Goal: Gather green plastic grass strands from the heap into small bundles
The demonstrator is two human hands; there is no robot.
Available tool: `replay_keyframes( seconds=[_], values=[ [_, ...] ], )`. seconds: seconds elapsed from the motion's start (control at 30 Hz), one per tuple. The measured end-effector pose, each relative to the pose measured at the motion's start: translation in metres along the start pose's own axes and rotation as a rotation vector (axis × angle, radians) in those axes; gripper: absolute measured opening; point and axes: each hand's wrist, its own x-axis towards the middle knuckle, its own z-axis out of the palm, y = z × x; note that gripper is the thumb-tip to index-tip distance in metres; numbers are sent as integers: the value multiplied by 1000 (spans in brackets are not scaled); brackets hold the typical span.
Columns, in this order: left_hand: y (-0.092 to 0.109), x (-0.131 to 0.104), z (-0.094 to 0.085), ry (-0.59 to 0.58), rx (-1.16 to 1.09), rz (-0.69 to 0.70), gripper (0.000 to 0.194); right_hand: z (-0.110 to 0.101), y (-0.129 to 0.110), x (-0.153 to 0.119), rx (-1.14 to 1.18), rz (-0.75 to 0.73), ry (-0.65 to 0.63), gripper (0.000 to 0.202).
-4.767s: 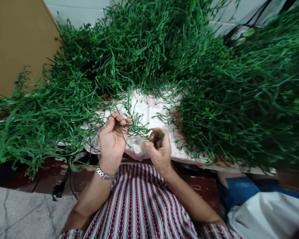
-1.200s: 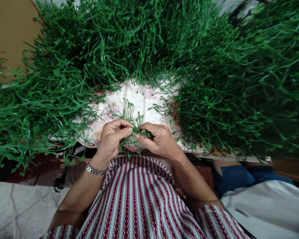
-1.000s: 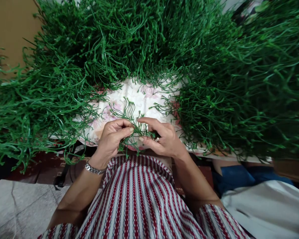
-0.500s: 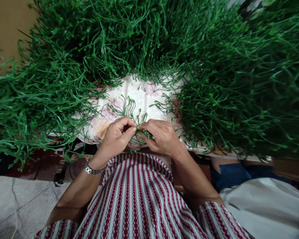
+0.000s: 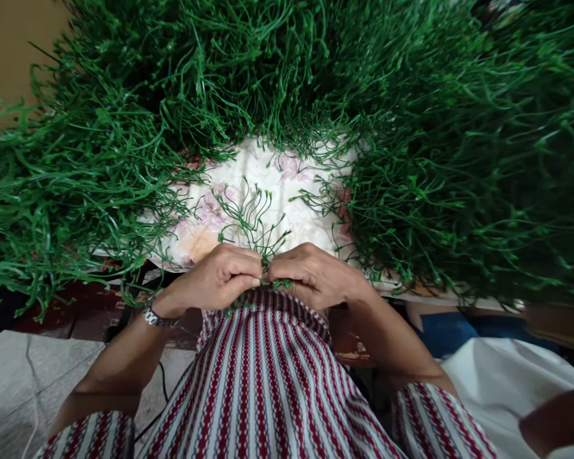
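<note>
A small sprig of green plastic stems with little budded tips fans out over the near edge of a flowered cloth. My left hand, a metal watch on its wrist, pinches the sprig's base between thumb and forefinger. Close beside it my right hand is closed with curled fingers, and bits of green stem show between them. Both hands are just above the striped red and white apron or shirt. Exactly where the fingertips meet the stems is partly hidden.
Large heaps of the same green stems lie at the left, at the back and at the right. Between them shows the flowered cloth. White fabric and another person's arm are at the lower right.
Both hands have drawn down toward my body with the sprig, and my left wrist has swung outward. Another person's arm has come into view at the lower right.
</note>
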Motion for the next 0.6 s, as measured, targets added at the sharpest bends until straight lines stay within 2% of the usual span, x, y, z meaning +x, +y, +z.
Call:
replay_keyframes(
  seconds=[0.07,0.1,0.2,0.3,0.47,0.6],
  values=[
    [-2,-2,-6,63,-94,-60,24,-5,5,-3,113,4,20,13],
    [-4,-3,-8,114,-153,-98,22,-7,6,-4,149,14,72,15],
    [-14,-4,-7,269,-356,-175,22,-12,7,-8,186,44,347,19],
    [-19,-3,0,357,-497,-199,19,-11,1,-10,178,117,588,18],
    [-15,-1,6,438,-570,-248,12,-3,-5,-12,-4,323,814,14],
    [-16,-1,7,581,-585,-284,9,-1,-2,-19,23,422,964,18]
  ],
)
